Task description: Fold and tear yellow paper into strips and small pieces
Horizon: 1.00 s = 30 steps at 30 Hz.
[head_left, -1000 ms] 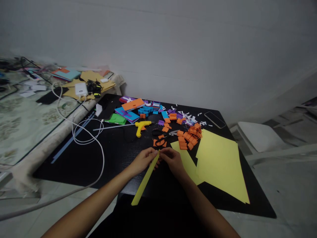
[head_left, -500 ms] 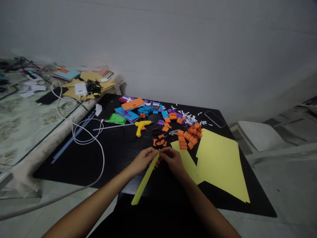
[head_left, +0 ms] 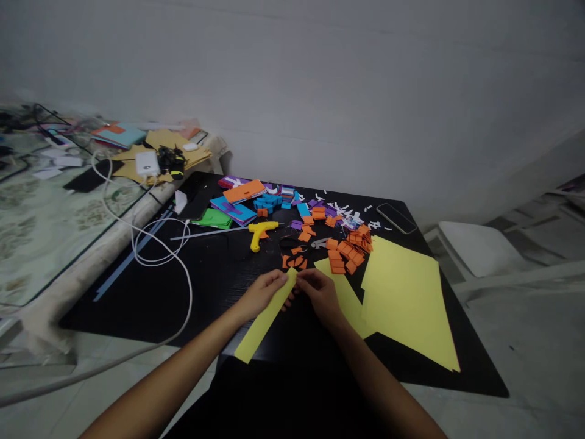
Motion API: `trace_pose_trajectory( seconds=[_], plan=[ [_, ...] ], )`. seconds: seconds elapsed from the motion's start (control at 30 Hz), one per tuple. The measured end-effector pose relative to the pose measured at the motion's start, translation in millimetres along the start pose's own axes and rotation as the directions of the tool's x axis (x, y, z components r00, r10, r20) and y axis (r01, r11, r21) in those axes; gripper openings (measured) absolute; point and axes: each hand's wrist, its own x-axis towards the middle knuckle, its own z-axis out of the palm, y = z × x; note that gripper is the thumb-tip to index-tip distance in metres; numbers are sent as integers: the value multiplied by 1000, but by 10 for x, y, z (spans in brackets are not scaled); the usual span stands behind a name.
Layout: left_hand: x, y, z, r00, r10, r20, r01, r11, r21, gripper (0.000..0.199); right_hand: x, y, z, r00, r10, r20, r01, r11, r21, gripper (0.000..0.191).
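Note:
A long yellow paper strip [head_left: 265, 320] slants from between my hands down toward the table's front edge. My left hand [head_left: 264, 294] pinches the strip near its upper end. At that same end, my right hand [head_left: 320, 296] is closed, thumb and fingertips together at the strip's right edge. Just beyond my hands lie scissors [head_left: 299, 251] with dark handles, among folded orange paper pieces [head_left: 350, 250]. Yellow paper sheets [head_left: 406, 299] lie to the right of my right hand, one of them partly behind it.
A yellow glue gun [head_left: 261, 233] lies on the black table [head_left: 205, 292]. Behind it are green papers [head_left: 214, 218], blue pieces and white scraps. A phone [head_left: 397, 217] rests at the back right. A white cable [head_left: 183, 268] loops over the left side; a white chair [head_left: 479, 247] stands right.
The yellow strip has turned so more of its flat face shows, and its lower end has shifted left and up. Both hands stay nearly in place.

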Motion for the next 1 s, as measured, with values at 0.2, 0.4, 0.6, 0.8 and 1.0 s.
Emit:
trace_pose_trajectory(
  seconds=[0.2,0.4,0.6,0.8,1.0],
  plan=[
    [28,18,-26,1000,1,5,-1,1000,-25,56,9,24,-4,1000,-5,-8,5,1000,14,31],
    [21,43,-35,1000,-16,17,17,1000,-17,54,10,28,-7,1000,-11,-7,11,1000,12,31],
    [12,57,-31,999,-29,29,29,1000,7,51,-7,-9,6,1000,-24,9,24,1000,-1,29],
    [22,68,-44,998,-34,60,31,999,35,52,-25,-51,4,999,-40,37,40,999,10,33],
    [49,93,-60,993,-32,118,22,997,80,49,-27,-43,9,998,-49,34,50,999,-4,35]
  ],
)
